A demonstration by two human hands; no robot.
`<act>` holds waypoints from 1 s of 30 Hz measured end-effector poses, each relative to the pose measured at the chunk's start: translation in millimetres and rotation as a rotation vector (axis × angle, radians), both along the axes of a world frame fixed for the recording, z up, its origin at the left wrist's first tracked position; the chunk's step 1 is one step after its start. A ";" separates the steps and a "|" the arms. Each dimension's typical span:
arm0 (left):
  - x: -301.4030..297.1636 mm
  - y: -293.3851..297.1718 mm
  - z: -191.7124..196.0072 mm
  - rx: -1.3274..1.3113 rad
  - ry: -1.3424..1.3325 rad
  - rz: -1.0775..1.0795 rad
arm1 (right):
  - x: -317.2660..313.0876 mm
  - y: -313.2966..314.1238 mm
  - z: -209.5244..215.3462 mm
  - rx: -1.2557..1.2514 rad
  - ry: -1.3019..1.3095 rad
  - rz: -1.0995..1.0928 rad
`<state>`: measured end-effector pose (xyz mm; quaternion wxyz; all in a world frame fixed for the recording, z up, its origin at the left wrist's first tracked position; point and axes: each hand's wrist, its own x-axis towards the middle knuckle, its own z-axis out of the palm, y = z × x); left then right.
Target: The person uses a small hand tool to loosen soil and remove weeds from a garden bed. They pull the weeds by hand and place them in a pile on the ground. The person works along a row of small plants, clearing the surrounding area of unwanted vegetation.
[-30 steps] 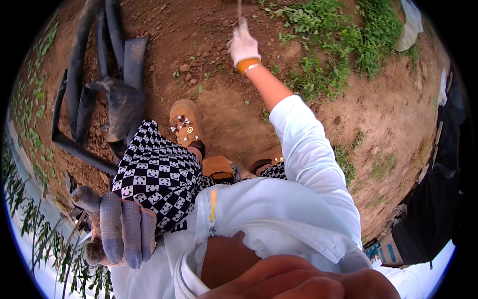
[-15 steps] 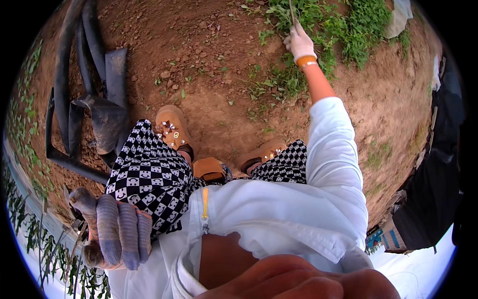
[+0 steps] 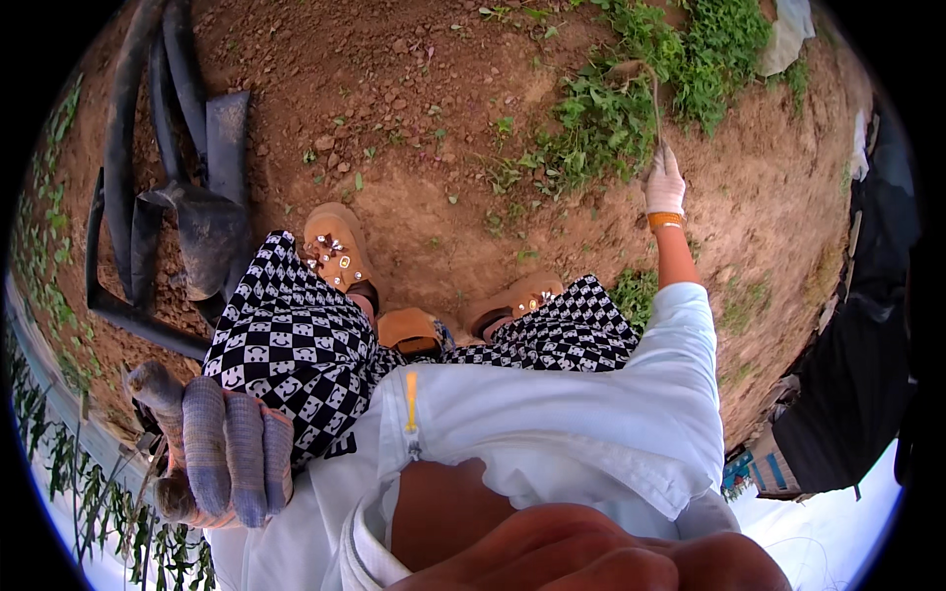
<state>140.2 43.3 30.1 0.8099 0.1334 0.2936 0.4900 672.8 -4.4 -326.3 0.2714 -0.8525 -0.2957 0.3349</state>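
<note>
- Since half a second ago, the right hand (image 3: 665, 187) has swung clockwise and drawn closer to the body, reaching 2 o'clock; the thin tool (image 3: 657, 108) has come back with it.
- That hand, in a pale glove with an orange cuff (image 3: 666, 221), has its fingers closed around the tool's handle.
- From the grip the tool runs toward 12 and bends over toward 9 at its far end, among green plants (image 3: 611, 123) at 1 o'clock; the exact form of its head is too small to tell.
- At 8 o'clock the left hand (image 3: 222, 448), in a grey glove, is at the checked trousers (image 3: 286, 340) with its fingers curled; whether it holds anything, one cannot tell.
- Two tan shoes (image 3: 333, 246) stand on brown soil (image 3: 414, 212), one at 10 o'clock, the other near the dial's centre.
- Black hoses (image 3: 120, 148) lie bent at 10 o'clock.
- Black sheeting (image 3: 838, 394) spreads between 3 and 4 o'clock.
</note>
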 end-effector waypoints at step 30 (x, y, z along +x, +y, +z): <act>-1.5 -24.9 7.9 0.038 0.030 0.083 | -195.9 152.8 -7.9 0.212 -0.099 0.220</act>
